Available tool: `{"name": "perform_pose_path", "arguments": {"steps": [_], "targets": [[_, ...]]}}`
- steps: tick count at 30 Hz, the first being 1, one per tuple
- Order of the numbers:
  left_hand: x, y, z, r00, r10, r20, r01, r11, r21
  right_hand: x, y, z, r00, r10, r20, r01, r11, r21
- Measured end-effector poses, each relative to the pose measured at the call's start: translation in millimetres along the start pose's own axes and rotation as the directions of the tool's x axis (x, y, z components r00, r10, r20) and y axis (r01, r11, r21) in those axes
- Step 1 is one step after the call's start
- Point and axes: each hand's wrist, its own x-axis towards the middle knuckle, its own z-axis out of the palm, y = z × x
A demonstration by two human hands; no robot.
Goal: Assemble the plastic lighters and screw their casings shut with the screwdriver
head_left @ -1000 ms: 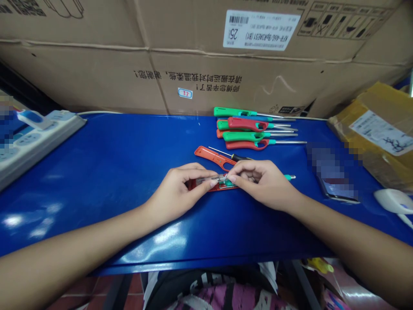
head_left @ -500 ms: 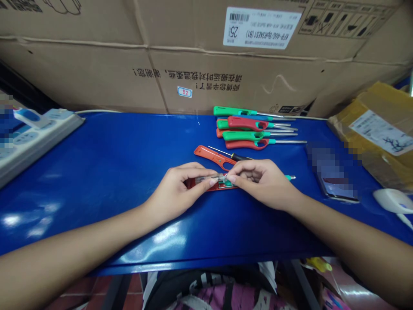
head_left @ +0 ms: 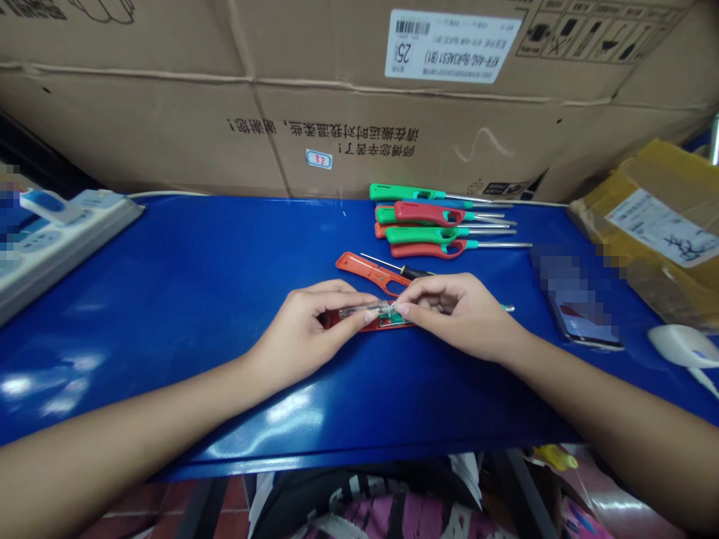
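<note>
My left hand (head_left: pixel 314 323) pinches a clear tube-like part (head_left: pixel 355 309) between thumb and fingers, over an opened red lighter shell (head_left: pixel 368 326) on the blue table. The thumb and index finger of my right hand (head_left: pixel 449 311) are pressed together at the tube's right end, on something small and whitish that is too small to name. Green parts (head_left: pixel 396 319) show in the shell between my hands. A metal tip sticks out beyond my right hand. Just behind lie the other orange shell half (head_left: pixel 365 267) and a screwdriver (head_left: pixel 413 272), partly covered by my right hand.
Several red and green lighters (head_left: pixel 430 236) lie stacked at the back. A power strip (head_left: pixel 61 239) is at the left. On the right are a phone (head_left: pixel 584 314), a white device (head_left: pixel 682 346) and a taped box (head_left: pixel 634 217). A large cardboard box (head_left: pixel 185 142) stands behind.
The view has shifted very slightly. Both hands keep their places and their hold, with only a tiny movement of the right fingers.
</note>
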Motion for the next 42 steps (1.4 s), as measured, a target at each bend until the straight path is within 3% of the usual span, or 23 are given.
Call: {"name": "perform_pose_path", "arguments": {"steps": [21,29,36,39,42], "targets": [[-0.2,-3.2,-1.3,0.999,0.021,0.028,-0.021,1.000,0.010,1.1,0.5,1.0,0.999,0.007,0.042,-0.006,1.000,-0.011],[0.1,1.5,-9.7,0.990,0.109,0.094,-0.118,0.988,0.099,1.5,2.5,0.0,0.993,-0.118,0.010,0.119,0.987,-0.110],[-0.5,0.2,-9.5,0.981,0.156,0.118,-0.170,0.978,0.121,2.5,6.8,1.9,0.990,-0.138,0.038,0.142,0.980,-0.142],[-0.1,1.6,-12.6,0.981,0.157,0.114,-0.176,0.969,0.174,3.2,9.2,-0.3,0.974,-0.225,0.006,0.221,0.948,-0.230],[1.2,5.2,-19.5,0.983,0.127,0.130,-0.160,0.946,0.283,3.8,12.6,-4.7,0.922,-0.386,-0.025,0.348,0.856,-0.383]]}}
